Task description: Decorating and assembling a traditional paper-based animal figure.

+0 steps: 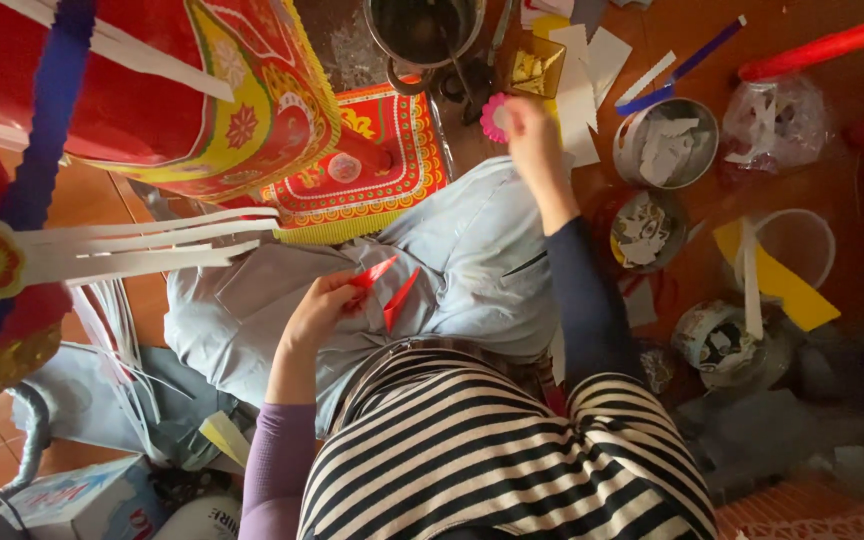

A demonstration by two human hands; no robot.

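- A big red-and-yellow paper lantern [182, 100] fills the upper left, well apart from both hands.
- The pale blue cloth [452, 270] over the lap lies under both hands.
- The left hand [320, 312] pinches a folded red paper piece [384, 285], its long axis slanting up to the right.
- The right hand [530, 130], reaching further forward, pinches a small pink paper flower [494, 118] at its fingertips, near the dark metal pot [424, 30].

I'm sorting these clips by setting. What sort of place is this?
Probably a home craft workspace on a tiled floor, for making decorated paper goods. Round tins of paper cut-outs, a red and yellow ornamented paper panel and white paper strips surround the seated person.
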